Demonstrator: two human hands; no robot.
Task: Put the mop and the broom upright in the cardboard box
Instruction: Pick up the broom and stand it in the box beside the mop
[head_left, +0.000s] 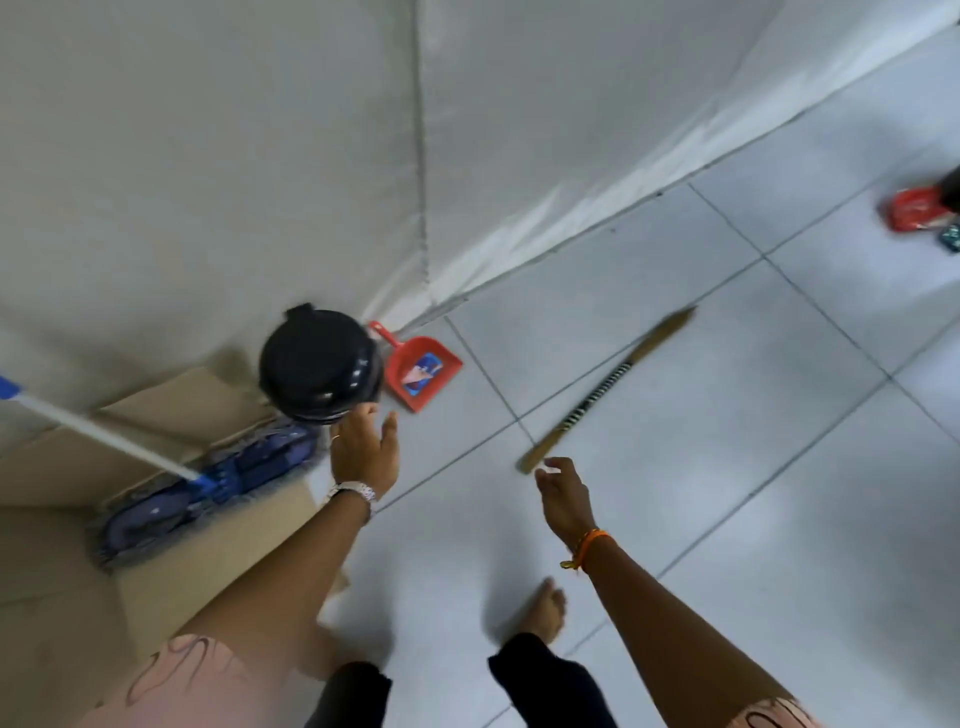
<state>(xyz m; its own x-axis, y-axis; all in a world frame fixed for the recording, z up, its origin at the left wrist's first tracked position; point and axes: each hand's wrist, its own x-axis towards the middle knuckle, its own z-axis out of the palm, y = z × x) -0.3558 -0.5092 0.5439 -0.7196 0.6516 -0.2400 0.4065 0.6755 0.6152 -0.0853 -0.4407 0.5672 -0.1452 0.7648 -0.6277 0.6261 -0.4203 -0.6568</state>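
— Where's the broom?
— Flat on the white tiled floor (727, 467): a striped wooden-handled broom (602, 395), long axis running away up-right, near end just beyond the right hand (563, 501).
— Fingers?
— Both hands loosely spread, empty; left hand (363, 457) by the brown cardboard box (62, 467) holding the blue flat mop (208, 488).

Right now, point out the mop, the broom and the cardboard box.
mop (208, 483): head view, on the blue joint where the pole meets the purple pad.
broom (597, 395): head view, on the black-and-white striped stretch of its handle, lying on the floor.
cardboard box (171, 400): head view, on its open back flap.
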